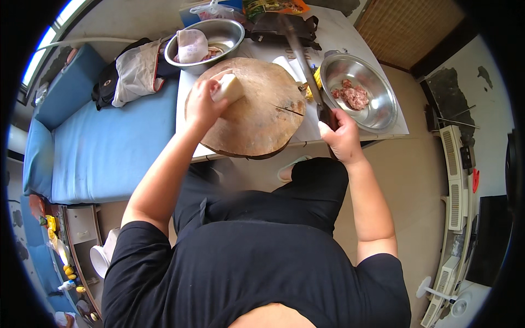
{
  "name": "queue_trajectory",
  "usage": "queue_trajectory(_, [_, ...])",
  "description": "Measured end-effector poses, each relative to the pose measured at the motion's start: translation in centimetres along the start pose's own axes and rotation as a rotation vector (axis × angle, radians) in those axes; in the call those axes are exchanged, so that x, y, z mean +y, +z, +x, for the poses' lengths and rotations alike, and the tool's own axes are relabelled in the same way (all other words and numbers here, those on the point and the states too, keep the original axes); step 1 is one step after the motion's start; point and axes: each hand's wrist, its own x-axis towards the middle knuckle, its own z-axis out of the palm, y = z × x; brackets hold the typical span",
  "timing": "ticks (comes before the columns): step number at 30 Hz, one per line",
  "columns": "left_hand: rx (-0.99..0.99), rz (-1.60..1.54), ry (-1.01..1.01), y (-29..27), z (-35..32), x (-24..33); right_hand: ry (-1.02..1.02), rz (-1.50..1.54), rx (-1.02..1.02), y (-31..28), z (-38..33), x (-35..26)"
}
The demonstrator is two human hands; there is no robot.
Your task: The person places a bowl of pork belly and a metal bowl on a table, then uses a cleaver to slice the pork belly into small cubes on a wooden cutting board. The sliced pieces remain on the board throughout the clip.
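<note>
small room, white tabletop (pixel 383 130) beside a blue bed (pixel 104 147), tan floor below. left hand (pixel 202 104) curled over a pale block (pixel 229 87), fingers closed on it, pressing it to the round wooden chopping board (pixel 257 117). right hand (pixel 342 134) fisted tight round the handle of a long cleaver (pixel 299 54), blade raised and blurred, pointing away over the tabletop. block looks whole, no slices on the board, so cutting judged barely begun. steel bowl (pixel 377 112) on the right already holds minced pink meat (pixel 354 97); second steel bowl (pixel 229 38) at the back holds a pale pink lump and scraps. dark bag (pixel 287 27) behind. hard to tell: what the block is, blade edge lost in motion blur, small yellow bits by the board's right edge, board's near rim hangs off the tabletop, bowl contents partly hidden.
</note>
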Motion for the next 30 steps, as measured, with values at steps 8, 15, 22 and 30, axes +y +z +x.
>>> queue_trajectory(8, [-0.378, -0.235, 0.172, -0.2, 0.1, 1.7, 0.096, 0.214, -0.01, 2.2, 2.8, -1.5])
queue_trajectory(15, [-0.254, -0.021, -0.008, 0.0, -2.8, 3.5, 0.169, 0.001, -0.068, 2.7, 3.3, -4.1])
queue_trajectory(22, [0.004, 0.011, 0.283, -0.7, -4.1, 3.4, 0.146, -0.601, -0.241, 3.3, 3.4, -6.1])
queue_trajectory(30, [-0.074, -0.085, 0.445, -0.3, -3.2, 2.7, 0.196, -0.913, -0.454, 4.9, 4.8, -10.3])
